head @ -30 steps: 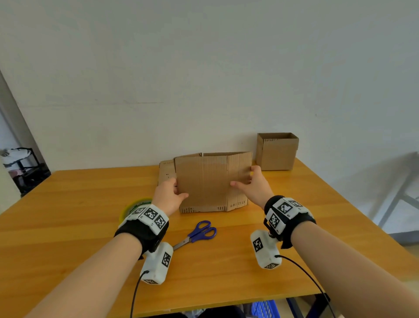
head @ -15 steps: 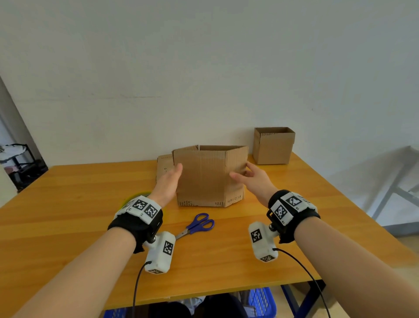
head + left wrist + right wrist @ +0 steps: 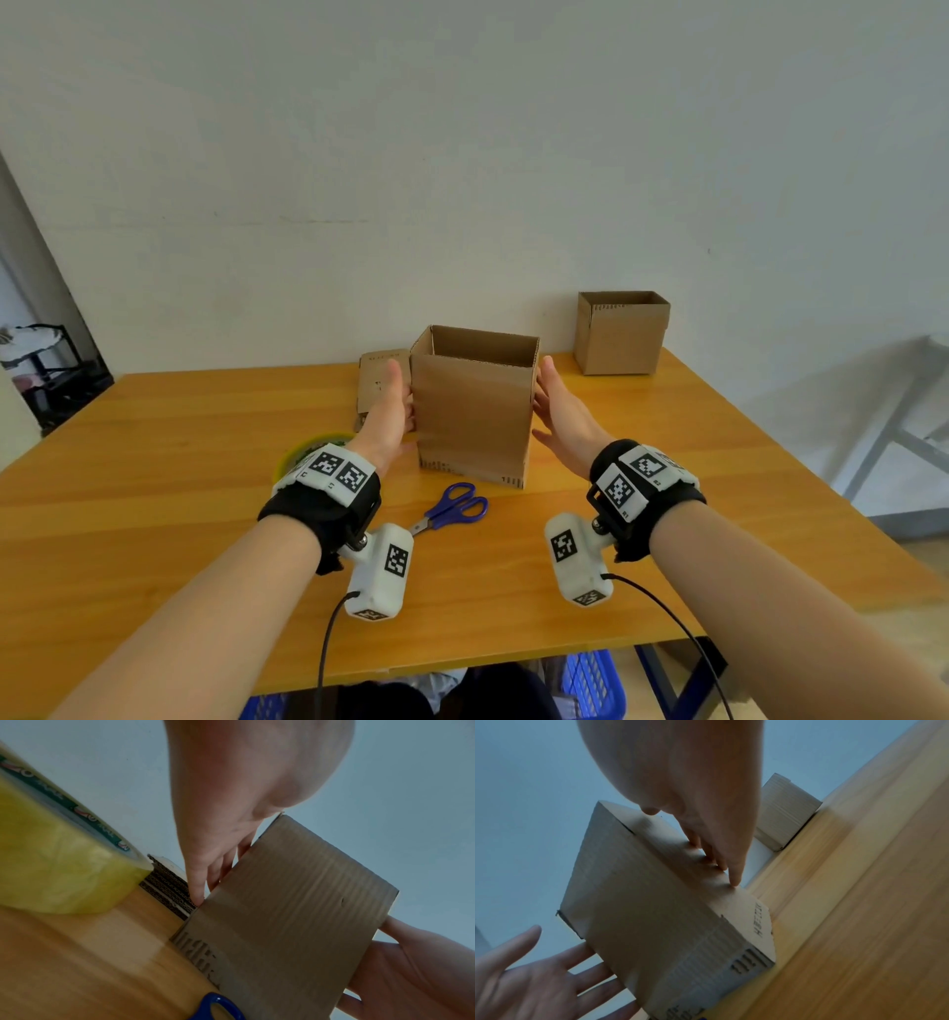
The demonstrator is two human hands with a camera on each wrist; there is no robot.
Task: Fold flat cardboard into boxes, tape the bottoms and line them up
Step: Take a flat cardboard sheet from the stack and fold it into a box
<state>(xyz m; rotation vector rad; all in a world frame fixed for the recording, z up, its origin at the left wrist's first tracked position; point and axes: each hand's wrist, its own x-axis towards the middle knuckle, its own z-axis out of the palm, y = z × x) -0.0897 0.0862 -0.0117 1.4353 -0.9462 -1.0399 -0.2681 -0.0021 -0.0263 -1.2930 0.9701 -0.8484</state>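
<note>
Item: opened cardboard box (image 3: 472, 411), standing upright with its top open, sitting mid-tabletop (image 3: 154, 488) toward the far edge. Left hand (image 3: 387, 411) and right hand (image 3: 562, 411) are pressing its opposite side walls with straight, flat fingers, not curling around it. Flat cardboard stack (image 3: 377, 377) is lying just behind the left hand. Finished box (image 3: 619, 334) is standing at the far right corner. Tape roll (image 3: 51, 852) and blue scissors (image 3: 454, 506) are lying nearer the front edge.
</note>
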